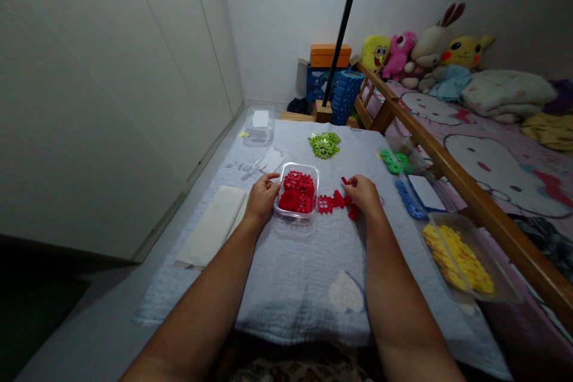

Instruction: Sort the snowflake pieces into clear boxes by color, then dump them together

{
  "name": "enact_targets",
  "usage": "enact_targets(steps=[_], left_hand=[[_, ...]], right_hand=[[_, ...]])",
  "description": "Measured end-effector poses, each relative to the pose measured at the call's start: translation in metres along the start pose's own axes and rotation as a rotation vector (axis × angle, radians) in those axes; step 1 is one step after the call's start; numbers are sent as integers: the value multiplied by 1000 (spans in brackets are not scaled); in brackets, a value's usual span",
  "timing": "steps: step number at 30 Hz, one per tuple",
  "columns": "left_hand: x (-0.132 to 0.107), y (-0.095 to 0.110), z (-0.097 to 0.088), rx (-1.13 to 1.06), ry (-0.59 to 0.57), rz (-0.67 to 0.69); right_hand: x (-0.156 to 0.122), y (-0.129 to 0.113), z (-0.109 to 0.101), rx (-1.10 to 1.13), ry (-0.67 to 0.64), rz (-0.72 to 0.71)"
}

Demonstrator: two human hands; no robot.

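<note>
A clear plastic box (313,168) filled with red interlocking pieces (298,191) sits in the middle of a grey-blue quilt (304,262). My left hand (262,196) grips the box's left side, fingers curled on its rim. My right hand (363,194) lies just right of the box, fingers bent over several loose red pieces (333,202) on the quilt; what the fingertips pinch is hidden.
A light green pile (324,144) lies further back. Darker green pieces (393,161), blue pieces (409,200) and a tray of yellow pieces (459,256) line the right side by a wooden bed rail (452,173). An empty clear box (259,125) and folded cloth (212,224) lie left.
</note>
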State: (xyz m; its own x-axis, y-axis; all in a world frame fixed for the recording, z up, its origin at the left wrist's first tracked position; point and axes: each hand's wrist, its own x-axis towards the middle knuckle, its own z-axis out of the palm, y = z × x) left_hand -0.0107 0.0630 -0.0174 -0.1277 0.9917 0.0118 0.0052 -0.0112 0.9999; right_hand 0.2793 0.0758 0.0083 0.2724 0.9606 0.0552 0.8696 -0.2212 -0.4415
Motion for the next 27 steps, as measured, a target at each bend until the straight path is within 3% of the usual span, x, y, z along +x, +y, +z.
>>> enact_targets(steps=[6,10,21,27], left_hand=[[-2,4,1,-18,-3,-12],[-3,7,1,-25,3,-30],[-1,2,0,-17,11,-12],[0,-3,-1,-5,1,-3]], right_hand=[[-18,-44,8,388,26,-359],[-31,-68,18,373,26,-468],[-30,-84,25,80,125,-459],[-32,-89,25,59,112,-416]])
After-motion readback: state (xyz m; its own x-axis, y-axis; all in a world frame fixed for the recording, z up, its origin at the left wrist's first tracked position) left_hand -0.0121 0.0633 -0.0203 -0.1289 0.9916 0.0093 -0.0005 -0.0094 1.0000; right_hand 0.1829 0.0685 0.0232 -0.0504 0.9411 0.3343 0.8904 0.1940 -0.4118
